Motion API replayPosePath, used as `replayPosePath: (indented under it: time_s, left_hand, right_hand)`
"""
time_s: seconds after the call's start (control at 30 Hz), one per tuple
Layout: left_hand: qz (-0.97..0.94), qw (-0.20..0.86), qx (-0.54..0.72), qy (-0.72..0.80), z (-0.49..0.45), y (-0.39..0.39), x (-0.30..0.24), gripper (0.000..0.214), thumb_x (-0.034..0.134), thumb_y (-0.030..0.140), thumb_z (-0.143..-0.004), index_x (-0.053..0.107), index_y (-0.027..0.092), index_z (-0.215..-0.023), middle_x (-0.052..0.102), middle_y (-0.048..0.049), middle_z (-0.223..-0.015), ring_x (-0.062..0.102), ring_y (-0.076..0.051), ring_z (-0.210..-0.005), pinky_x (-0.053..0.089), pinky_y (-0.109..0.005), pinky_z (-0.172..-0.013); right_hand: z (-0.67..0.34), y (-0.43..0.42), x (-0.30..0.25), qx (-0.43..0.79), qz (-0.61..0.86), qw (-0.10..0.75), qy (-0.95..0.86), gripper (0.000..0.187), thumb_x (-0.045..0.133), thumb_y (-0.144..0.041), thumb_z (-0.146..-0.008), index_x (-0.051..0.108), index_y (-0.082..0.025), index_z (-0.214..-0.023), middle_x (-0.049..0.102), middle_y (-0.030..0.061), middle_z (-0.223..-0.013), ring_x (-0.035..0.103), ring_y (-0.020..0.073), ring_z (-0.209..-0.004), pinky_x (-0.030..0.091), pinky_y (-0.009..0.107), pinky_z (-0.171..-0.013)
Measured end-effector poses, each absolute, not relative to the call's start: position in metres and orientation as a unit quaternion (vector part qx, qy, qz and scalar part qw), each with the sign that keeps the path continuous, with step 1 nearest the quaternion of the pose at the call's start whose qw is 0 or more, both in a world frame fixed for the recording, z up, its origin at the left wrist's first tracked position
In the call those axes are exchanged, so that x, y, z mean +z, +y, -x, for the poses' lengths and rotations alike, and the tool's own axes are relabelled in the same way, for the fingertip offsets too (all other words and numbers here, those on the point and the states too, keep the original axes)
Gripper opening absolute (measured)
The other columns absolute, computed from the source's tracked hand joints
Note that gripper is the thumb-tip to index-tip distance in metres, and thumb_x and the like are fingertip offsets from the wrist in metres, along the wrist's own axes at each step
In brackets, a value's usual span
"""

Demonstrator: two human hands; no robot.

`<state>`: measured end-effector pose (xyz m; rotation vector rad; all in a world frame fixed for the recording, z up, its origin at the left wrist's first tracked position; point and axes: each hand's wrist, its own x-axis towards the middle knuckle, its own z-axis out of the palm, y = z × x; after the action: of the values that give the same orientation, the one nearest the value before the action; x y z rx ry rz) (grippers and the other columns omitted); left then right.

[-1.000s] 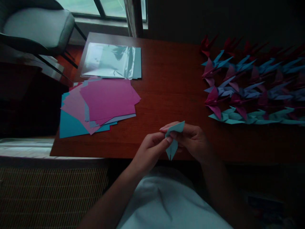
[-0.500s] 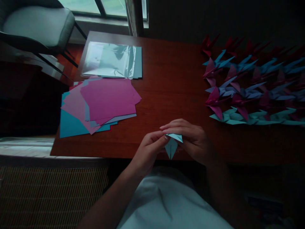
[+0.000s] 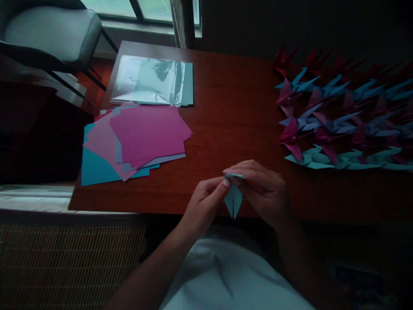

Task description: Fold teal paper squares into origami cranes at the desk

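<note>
A folded piece of light blue origami paper (image 3: pixel 233 201) hangs between my hands at the table's front edge. Its lower part is a narrow kite with a slit down the middle, and its upper flap is bent over. My left hand (image 3: pixel 209 199) pinches its upper left side between thumb and fingers. From the right, my right hand (image 3: pixel 263 189) grips the top, with the fingers curled behind the paper and partly hidden.
Rows of folded paper cranes (image 3: pixel 309 122) in several colours fill the table's right side. On the left lies a fanned pile of coloured paper sheets (image 3: pixel 148 135), with a clear plastic packet (image 3: pixel 146 82) behind it. A chair (image 3: pixel 54 36) stands beyond the wooden table (image 3: pixel 222 125).
The paper's upper flap, earlier showing its broad face, is now seen nearly edge-on. My right thumb has come round to the front, and more of the kite-shaped part shows.
</note>
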<state>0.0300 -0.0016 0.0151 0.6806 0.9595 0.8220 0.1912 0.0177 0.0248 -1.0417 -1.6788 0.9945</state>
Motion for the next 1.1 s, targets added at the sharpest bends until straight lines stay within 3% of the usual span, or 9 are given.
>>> replayPosePath:
  time_s: [0.27, 0.4, 0.6, 0.83, 1.0, 1.1]
  left_hand:
    - [-0.269, 0.749, 0.413, 0.443, -0.03, -0.001, 0.019, 0.032, 0.072, 0.037, -0.085, 0.064, 0.015, -0.063, 0.043, 0.005, -0.057, 0.034, -0.009, -0.055, 0.034, -0.02, -0.055]
    - [-0.259, 0.757, 0.41, 0.439, -0.031, 0.0, 0.022, 0.033, 0.072, 0.034, -0.084, 0.063, 0.014, -0.059, 0.045, 0.0044, -0.057, 0.04, -0.009, -0.057, 0.038, -0.02, -0.059]
    - [-0.176, 0.791, 0.404, 0.424, -0.034, 0.001, 0.024, 0.023, 0.072, 0.038, -0.08, 0.073, 0.015, -0.077, 0.061, -0.001, -0.065, 0.055, -0.013, -0.063, 0.041, -0.022, -0.058]
    - [-0.189, 0.776, 0.432, 0.418, -0.03, -0.001, 0.025, 0.03, 0.071, 0.044, -0.083, 0.072, 0.017, -0.07, 0.052, 0.0023, -0.053, 0.05, -0.012, -0.054, 0.044, -0.024, -0.059]
    - [-0.271, 0.774, 0.405, 0.405, -0.029, -0.003, 0.029, 0.027, 0.073, 0.04, -0.086, 0.079, 0.016, -0.096, 0.07, -0.0027, -0.074, 0.063, -0.015, -0.075, 0.05, -0.025, -0.074]
    - [-0.312, 0.762, 0.401, 0.402, -0.029, -0.004, 0.028, 0.027, 0.07, 0.038, -0.09, 0.078, 0.017, -0.106, 0.075, -0.0054, -0.091, 0.065, -0.016, -0.084, 0.052, -0.025, -0.078]
  right_hand:
    - [-0.191, 0.017, 0.025, 0.382, 0.406, 0.459, -0.692, 0.033, 0.066, -0.007, -0.09, 0.075, -0.027, -0.115, 0.077, 0.0055, -0.105, 0.069, 0.0201, -0.099, 0.056, 0.038, -0.087]
    - [-0.192, 0.016, 0.026, 0.367, 0.394, 0.46, -0.706, 0.035, 0.065, -0.008, -0.09, 0.074, -0.029, -0.117, 0.078, 0.0048, -0.107, 0.069, 0.0212, -0.1, 0.056, 0.04, -0.089]
    - [-0.195, 0.011, 0.025, 0.334, 0.387, 0.424, -0.748, 0.044, 0.062, -0.011, -0.091, 0.069, -0.037, -0.126, 0.075, 0.0016, -0.122, 0.063, 0.0248, -0.113, 0.055, 0.047, -0.095]
    - [-0.197, 0.009, 0.025, 0.365, 0.391, 0.414, -0.736, 0.048, 0.056, -0.007, -0.088, 0.07, -0.036, -0.123, 0.07, 0.0021, -0.13, 0.06, 0.0254, -0.12, 0.051, 0.051, -0.101]
    - [-0.196, 0.005, 0.021, 0.51, 0.396, 0.464, -0.606, 0.034, 0.054, -0.019, -0.093, 0.072, -0.034, -0.117, 0.071, 0.0026, -0.127, 0.064, 0.0247, -0.12, 0.054, 0.046, -0.1]
    - [-0.196, 0.003, 0.02, 0.526, 0.429, 0.498, -0.54, 0.025, 0.058, -0.03, -0.094, 0.073, -0.031, -0.114, 0.073, 0.0044, -0.121, 0.066, 0.0246, -0.117, 0.057, 0.042, -0.096]
